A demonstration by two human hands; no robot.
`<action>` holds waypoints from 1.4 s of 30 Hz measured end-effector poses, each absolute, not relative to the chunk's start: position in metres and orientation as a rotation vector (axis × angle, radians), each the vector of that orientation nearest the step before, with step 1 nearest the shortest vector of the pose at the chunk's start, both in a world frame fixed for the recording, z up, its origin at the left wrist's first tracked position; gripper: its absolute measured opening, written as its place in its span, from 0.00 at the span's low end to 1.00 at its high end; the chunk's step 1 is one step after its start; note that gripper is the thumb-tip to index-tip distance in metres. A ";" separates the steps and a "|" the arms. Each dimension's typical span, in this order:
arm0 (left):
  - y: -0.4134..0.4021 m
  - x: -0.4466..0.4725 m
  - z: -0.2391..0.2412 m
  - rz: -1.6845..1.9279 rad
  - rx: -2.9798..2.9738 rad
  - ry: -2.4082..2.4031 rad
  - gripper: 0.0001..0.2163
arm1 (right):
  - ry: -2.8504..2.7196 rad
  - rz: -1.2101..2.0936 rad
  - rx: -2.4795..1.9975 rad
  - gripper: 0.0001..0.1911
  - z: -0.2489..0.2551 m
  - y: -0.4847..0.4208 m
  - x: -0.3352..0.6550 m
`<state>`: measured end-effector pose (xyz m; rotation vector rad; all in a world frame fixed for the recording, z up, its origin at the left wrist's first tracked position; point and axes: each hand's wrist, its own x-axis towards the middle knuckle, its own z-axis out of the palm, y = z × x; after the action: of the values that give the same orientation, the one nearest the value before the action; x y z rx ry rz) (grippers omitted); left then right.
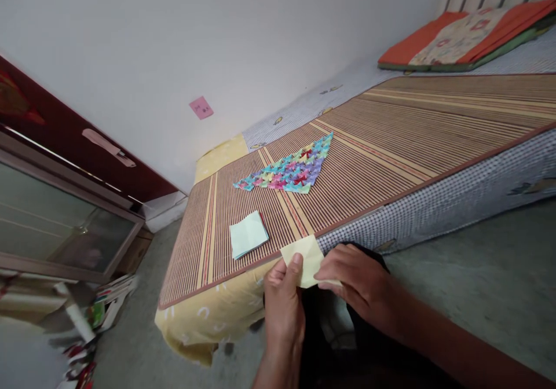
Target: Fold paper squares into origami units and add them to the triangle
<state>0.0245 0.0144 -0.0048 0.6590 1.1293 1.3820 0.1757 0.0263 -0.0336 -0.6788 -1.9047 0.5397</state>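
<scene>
Between my two hands is a pale yellow sheet of paper [310,256], held above my lap at the bed's edge. My left hand [284,290] pinches its left side, thumb on top. On the right side, the fingers of my right hand [354,276] are closed on the sheet near its lower corner, where a strip of paper sticks out below them. A stack of pale green paper squares [247,234] lies on the mat just beyond my left hand. Farther back rests a triangular piece made of many colourful folded paper units [291,169].
A striped bamboo mat [369,146] covers the bed. At the far right lies a folded orange quilt [464,36]. A pink note [201,107] is stuck on the wall. To the left stand a red door [65,123] and a glass-fronted panel [65,221]; clutter sits on the floor.
</scene>
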 end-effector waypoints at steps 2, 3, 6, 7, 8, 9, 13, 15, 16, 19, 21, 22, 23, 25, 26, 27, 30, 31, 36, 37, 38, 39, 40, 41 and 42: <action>0.011 0.028 -0.006 1.386 0.680 1.160 0.14 | -1.811 0.728 -0.826 0.09 -0.030 0.026 0.174; 0.009 0.029 -0.006 1.382 0.684 1.171 0.14 | -1.750 0.809 -0.901 0.10 -0.028 0.026 0.173; 0.007 0.032 -0.007 1.376 0.730 1.198 0.14 | -1.575 0.967 -1.036 0.11 -0.025 0.027 0.170; 0.006 0.032 -0.008 1.380 0.751 1.204 0.15 | -1.536 0.996 -1.036 0.11 -0.025 0.028 0.170; 0.006 0.032 -0.009 1.384 0.769 1.212 0.15 | -1.510 1.015 -1.027 0.11 -0.024 0.029 0.169; 0.006 0.032 -0.011 1.385 0.780 1.218 0.15 | -1.494 1.025 -1.016 0.11 -0.024 0.029 0.169; 0.005 0.031 -0.017 1.356 0.785 1.217 0.17 | -1.459 1.000 -1.013 0.12 -0.023 0.031 0.170; 0.003 0.032 -0.020 1.339 0.793 1.206 0.17 | -1.433 0.998 -1.018 0.12 -0.022 0.031 0.170; 0.003 0.032 -0.021 1.330 0.800 1.201 0.17 | -1.417 1.004 -1.022 0.11 -0.022 0.031 0.170; 0.001 0.032 -0.023 1.321 0.809 1.194 0.17 | -1.377 1.025 -1.031 0.10 -0.025 0.032 0.169; 0.001 0.031 -0.024 1.317 0.807 1.198 0.17 | -1.366 1.038 -1.023 0.10 -0.027 0.033 0.169; 0.001 0.031 -0.024 1.312 0.805 1.201 0.18 | -1.364 1.042 -1.018 0.10 -0.027 0.033 0.168; 0.001 0.030 -0.025 1.304 0.808 1.204 0.18 | -1.362 1.046 -1.014 0.11 -0.028 0.033 0.168; 0.001 0.029 -0.025 1.293 0.813 1.210 0.17 | -1.360 1.061 -1.013 0.11 -0.029 0.033 0.168; 0.001 0.029 -0.026 1.292 0.814 1.212 0.17 | -1.357 1.077 -1.016 0.11 -0.029 0.033 0.169; 0.001 0.029 -0.026 1.294 0.816 1.214 0.16 | -1.351 1.096 -1.017 0.12 -0.029 0.033 0.169; 0.001 0.029 -0.026 1.299 0.825 1.217 0.16 | -1.321 1.168 -1.011 0.12 -0.030 0.034 0.169; 0.000 0.029 -0.026 1.294 0.830 1.218 0.16 | -1.310 1.187 -1.007 0.12 -0.030 0.034 0.169; -0.001 0.028 -0.028 1.271 0.845 1.252 0.17 | -1.261 1.281 -0.976 0.11 -0.031 0.033 0.169; -0.001 0.028 -0.029 1.275 0.844 1.257 0.17 | -1.247 1.309 -0.969 0.11 -0.031 0.033 0.169; -0.002 0.028 -0.029 1.277 0.843 1.259 0.17 | -1.232 1.334 -0.963 0.11 -0.032 0.033 0.169; -0.002 0.027 -0.029 1.276 0.841 1.258 0.16 | -1.219 1.348 -0.962 0.11 -0.033 0.033 0.169; -0.002 0.027 -0.029 1.276 0.841 1.256 0.16 | -1.207 1.353 -0.960 0.11 -0.034 0.034 0.169; -0.003 0.027 -0.029 1.275 0.845 1.254 0.16 | -1.194 1.355 -0.954 0.11 -0.035 0.034 0.169; -0.003 0.027 -0.029 1.276 0.848 1.250 0.16 | -1.179 1.361 -0.941 0.10 -0.037 0.035 0.169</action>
<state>0.0271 -0.0027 -0.0288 0.8476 1.2500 1.2760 0.1689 0.0352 -0.0366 -0.9413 -1.1786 1.3614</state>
